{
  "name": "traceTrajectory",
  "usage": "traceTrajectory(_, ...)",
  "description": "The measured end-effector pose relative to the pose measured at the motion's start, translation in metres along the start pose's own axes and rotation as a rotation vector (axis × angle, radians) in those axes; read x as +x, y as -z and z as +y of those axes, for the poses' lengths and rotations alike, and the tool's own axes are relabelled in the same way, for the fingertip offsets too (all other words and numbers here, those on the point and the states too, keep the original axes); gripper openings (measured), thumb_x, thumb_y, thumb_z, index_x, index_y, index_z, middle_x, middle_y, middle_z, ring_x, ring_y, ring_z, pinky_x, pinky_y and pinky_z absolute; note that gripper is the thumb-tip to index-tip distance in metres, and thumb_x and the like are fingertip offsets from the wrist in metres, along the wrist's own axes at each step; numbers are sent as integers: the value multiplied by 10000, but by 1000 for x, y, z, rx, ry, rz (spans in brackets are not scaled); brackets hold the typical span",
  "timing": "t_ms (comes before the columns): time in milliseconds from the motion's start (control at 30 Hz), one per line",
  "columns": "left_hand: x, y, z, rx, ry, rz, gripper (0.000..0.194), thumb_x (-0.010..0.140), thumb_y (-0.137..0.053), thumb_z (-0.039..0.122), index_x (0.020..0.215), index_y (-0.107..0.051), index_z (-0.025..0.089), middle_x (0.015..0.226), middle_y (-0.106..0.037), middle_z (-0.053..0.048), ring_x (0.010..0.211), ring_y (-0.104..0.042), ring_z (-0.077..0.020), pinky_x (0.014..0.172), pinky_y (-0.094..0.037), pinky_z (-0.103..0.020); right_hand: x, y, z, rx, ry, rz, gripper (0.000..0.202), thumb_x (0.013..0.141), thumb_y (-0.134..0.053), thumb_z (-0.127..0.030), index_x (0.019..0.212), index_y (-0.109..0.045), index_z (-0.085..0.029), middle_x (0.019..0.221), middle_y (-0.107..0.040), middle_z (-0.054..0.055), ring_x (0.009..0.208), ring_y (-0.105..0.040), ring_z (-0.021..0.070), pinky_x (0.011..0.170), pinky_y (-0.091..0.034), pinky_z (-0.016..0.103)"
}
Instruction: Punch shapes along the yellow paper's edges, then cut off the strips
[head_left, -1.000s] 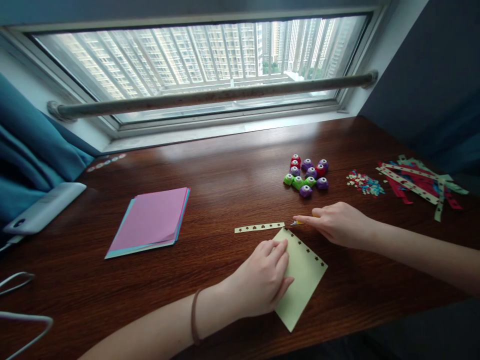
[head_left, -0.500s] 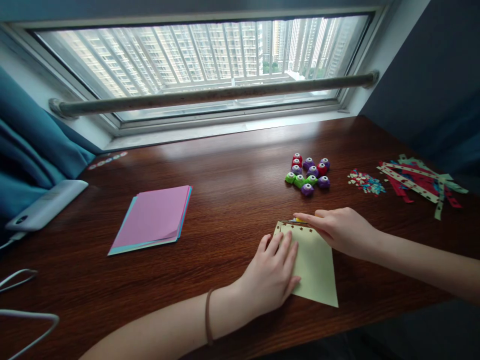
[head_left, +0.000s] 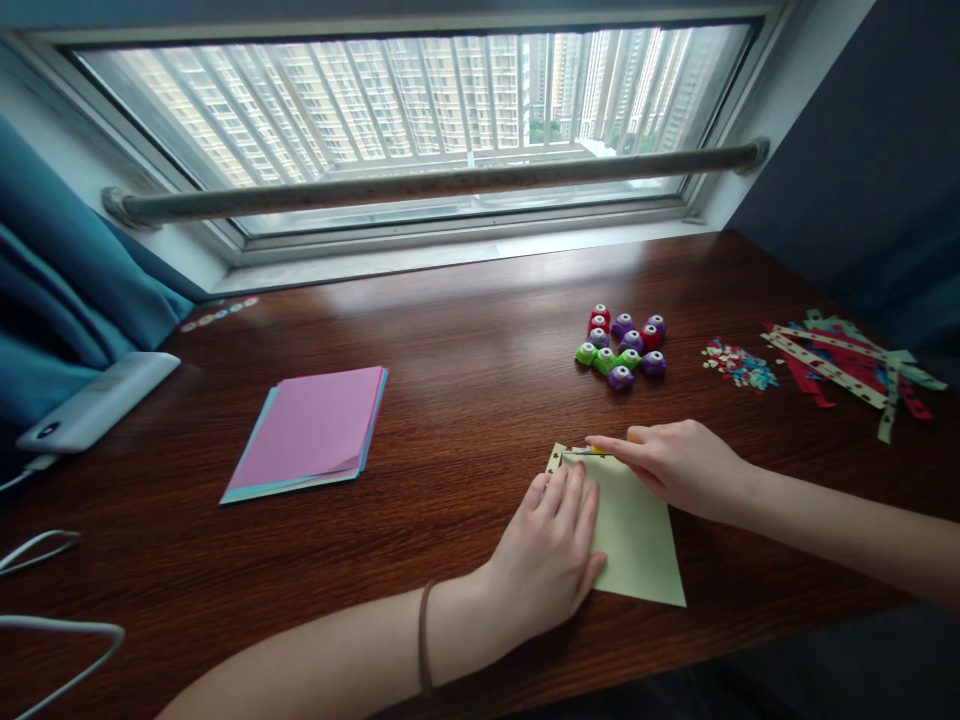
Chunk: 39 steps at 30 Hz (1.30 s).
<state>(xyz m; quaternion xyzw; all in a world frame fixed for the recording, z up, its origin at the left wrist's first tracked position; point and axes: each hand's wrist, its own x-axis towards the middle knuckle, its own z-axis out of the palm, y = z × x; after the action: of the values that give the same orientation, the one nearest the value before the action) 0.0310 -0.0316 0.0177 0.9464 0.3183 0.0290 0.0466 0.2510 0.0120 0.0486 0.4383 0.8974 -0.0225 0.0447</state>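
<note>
A pale yellow sheet of paper (head_left: pixel 637 550) lies slightly turned at the table's front edge. My left hand (head_left: pixel 544 550) rests flat on its left part, fingers stretched out and pressing it down. In my right hand (head_left: pixel 686 465) is a small cutter knife (head_left: pixel 589 450) with a yellow handle, mostly hidden by the fingers. The forefinger points along the knife, and the blade touches the paper's top edge. A narrow strip with punched holes (head_left: pixel 555 459) shows at the upper left corner of the sheet, beside my left fingertips.
Several coloured craft punches (head_left: pixel 620 377) stand beyond the paper. Right of them lie paper confetti (head_left: pixel 739 365) and cut strips (head_left: pixel 832 360). A stack of coloured paper (head_left: pixel 315 425) is at left, near a white device (head_left: pixel 101 405) and a cable (head_left: pixel 67 627).
My right hand has drawn the knife slightly along the paper's top edge, over the row of punched holes. The left hand stays pressed on the sheet. The view has shifted a little.
</note>
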Motion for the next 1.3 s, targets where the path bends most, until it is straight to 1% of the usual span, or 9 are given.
traceTrajectory(133, -1, -2, 0, -4, 4, 10, 583, 932, -274, 434, 1351, -314, 30, 1399, -263, -197, 1280, -241, -333, 1040, -148, -426, 1, -2, 0, 6, -9, -10, 475, 847, -540, -146, 1284, -452, -310, 746, -588, -12, 664, -581, 141, 494, -254, 234)
traceTrajectory(233, -2, -3, 0, -15, 27, 10, 617, 923, -281, 456, 1343, -317, 6, 1393, -261, -219, 1286, -226, -336, 1044, -152, -417, 1, -3, 0, 14, -12, -13, 466, 853, -542, -148, 1282, -455, -308, 753, -591, -11, 685, -588, 144, 502, -267, 233)
traceTrajectory(433, -1, -2, -1, -28, 85, 48, 620, 893, -339, 495, 1302, -393, 34, 1360, -298, -250, 1271, -250, -363, 1023, -202, -440, 1, -5, 0, 31, -13, 5, 467, 847, -549, -155, 1283, -462, -299, 755, -593, -7, 677, -584, 137, 512, -289, 221)
traceTrajectory(733, 2, 5, -1, -43, 70, 6, 615, 885, -360, 479, 1292, -409, 21, 1346, -303, -269, 1254, -270, -377, 1023, -210, -460, -2, -11, 3, 53, 10, 20, 468, 860, -536, -159, 1303, -442, -278, 768, -588, 6, 689, -582, 144, 547, -324, 227)
traceTrajectory(1033, 3, 7, 1, -32, 70, -4, 611, 885, -364, 467, 1290, -412, 12, 1340, -302, -281, 1253, -266, -375, 1036, -189, -444, -5, -13, 6, 85, 34, 33, 448, 877, -514, -155, 1304, -436, -265, 774, -581, -1, 689, -581, 138, 561, -333, 231)
traceTrajectory(1300, 4, 9, 1, -24, 72, -6, 611, 876, -369, 467, 1290, -415, 21, 1336, -319, -261, 1245, -277, -369, 1040, -171, -443, -14, -15, 12, 85, 23, 32, 432, 887, -495, -165, 1301, -437, -276, 763, -580, -7, 672, -574, 135, 557, -327, 228)
